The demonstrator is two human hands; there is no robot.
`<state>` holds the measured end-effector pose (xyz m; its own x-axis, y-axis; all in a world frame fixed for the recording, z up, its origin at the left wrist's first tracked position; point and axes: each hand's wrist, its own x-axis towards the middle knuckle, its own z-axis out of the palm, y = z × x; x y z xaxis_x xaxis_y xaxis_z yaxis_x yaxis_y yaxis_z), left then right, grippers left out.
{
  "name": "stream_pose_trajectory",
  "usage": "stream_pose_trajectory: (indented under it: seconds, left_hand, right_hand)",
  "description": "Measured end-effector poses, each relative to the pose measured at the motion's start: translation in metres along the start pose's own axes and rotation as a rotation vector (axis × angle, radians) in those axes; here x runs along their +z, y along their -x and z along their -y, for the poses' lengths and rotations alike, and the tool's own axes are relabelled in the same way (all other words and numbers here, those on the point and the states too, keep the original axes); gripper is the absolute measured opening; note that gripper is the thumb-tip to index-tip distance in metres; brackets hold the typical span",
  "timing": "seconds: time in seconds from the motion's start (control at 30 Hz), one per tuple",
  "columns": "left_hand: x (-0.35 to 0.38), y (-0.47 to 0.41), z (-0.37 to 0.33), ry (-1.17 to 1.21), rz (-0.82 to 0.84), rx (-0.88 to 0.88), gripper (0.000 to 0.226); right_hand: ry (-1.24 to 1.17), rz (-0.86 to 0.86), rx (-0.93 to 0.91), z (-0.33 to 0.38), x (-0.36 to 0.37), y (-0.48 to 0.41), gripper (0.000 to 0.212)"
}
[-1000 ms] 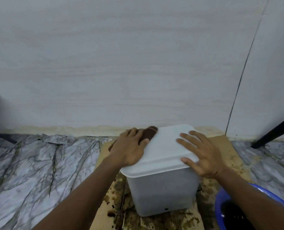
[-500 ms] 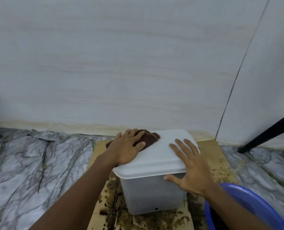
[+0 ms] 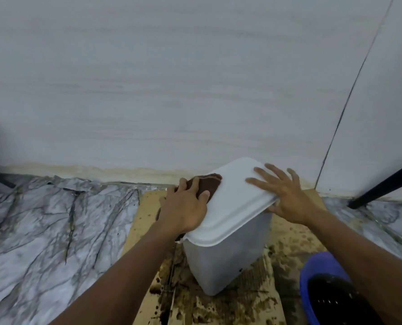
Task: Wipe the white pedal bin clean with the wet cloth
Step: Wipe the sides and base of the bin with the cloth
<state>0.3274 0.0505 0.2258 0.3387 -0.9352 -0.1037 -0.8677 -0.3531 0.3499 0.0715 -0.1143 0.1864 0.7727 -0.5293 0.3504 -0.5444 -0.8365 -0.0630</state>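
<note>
The white pedal bin (image 3: 225, 261) stands on a stained sheet of cardboard (image 3: 146, 212) on the floor, close to the wall (image 3: 195, 90), with one lower corner turned toward you. Your left grip (image 3: 183, 209) has its fingers bent over the brown cloth (image 3: 207, 184), pressing it onto the far left edge of the lid (image 3: 233, 207). Your right grip (image 3: 286, 195) lies flat on the lid's right side with the fingers spread and holds nothing. Its thumb sits down by the rim, and I cannot tell whether it hooks under.

Judge the bin as light, thin plastic. It will likely slide or rock under a firm wipe, and a wet lid will be slick. Brace it from above with the flat palm, or take hold at the lid's rim, where there is a lip to catch. The cloth is soft and limp, so bunch it under your fingers and do not drag it by a corner.

Mind the lid's overhang, since the cloth may snag there. Room is tight behind, where the wall is near. To your right a blue basin (image 3: 317, 270) sits just beside the bin, and a black leg (image 3: 383, 186) slants down beyond it. The marble floor (image 3: 54, 219) on your left is the open side for turning the bin.
</note>
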Motion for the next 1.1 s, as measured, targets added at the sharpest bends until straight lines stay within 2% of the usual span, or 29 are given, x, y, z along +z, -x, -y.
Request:
stream_pose_trajectory:
  seconds: [0.1,0.2,0.27,0.33,0.4,0.57,0.7,0.8,0.93,1.1]
  left_hand:
    - [0.005,0.005,-0.005,0.004,-0.047,0.041,0.062]
    - [-0.001,-0.002,0.001,-0.006,0.010,0.180,0.059]
    - [-0.004,-0.012,0.009,0.027,0.043,0.210,0.059]
    - [-0.007,-0.019,0.015,0.124,0.056,0.160,0.063]
    - [-0.007,-0.021,0.018,0.214,0.054,0.093,0.065]
    - [-0.006,-0.016,0.012,0.229,0.059,0.066,0.064]
    - [-0.006,-0.017,0.008,0.205,0.056,0.034,0.065]
    - [-0.003,-0.011,-0.002,0.165,0.035,0.029,0.065]
    - [0.012,0.001,-0.016,0.147,-0.005,0.043,0.068]
    - [0.027,0.027,-0.026,0.013,-0.161,0.488,0.063]
  right_hand:
    - [0.016,0.166,0.137,0.004,-0.004,-0.015,0.092]
    - [-0.101,0.171,0.168,0.038,-0.006,-0.009,0.117]
    - [-0.121,0.161,0.161,0.071,-0.005,0.000,0.129]
    - [-0.130,0.098,0.146,0.106,0.000,0.009,0.127]
    - [-0.184,-0.043,0.159,0.144,0.008,0.020,0.125]
    - [-0.332,-0.233,0.302,0.206,0.038,0.032,0.125]
    - [-0.455,-0.373,0.294,0.190,0.047,0.024,0.090]
    - [-0.558,-0.403,0.206,0.167,0.045,0.029,0.081]
    - [-0.608,-0.301,0.044,0.113,0.021,0.032,0.086]
    - [-0.632,-0.160,-0.007,0.075,-0.004,0.034,0.112]
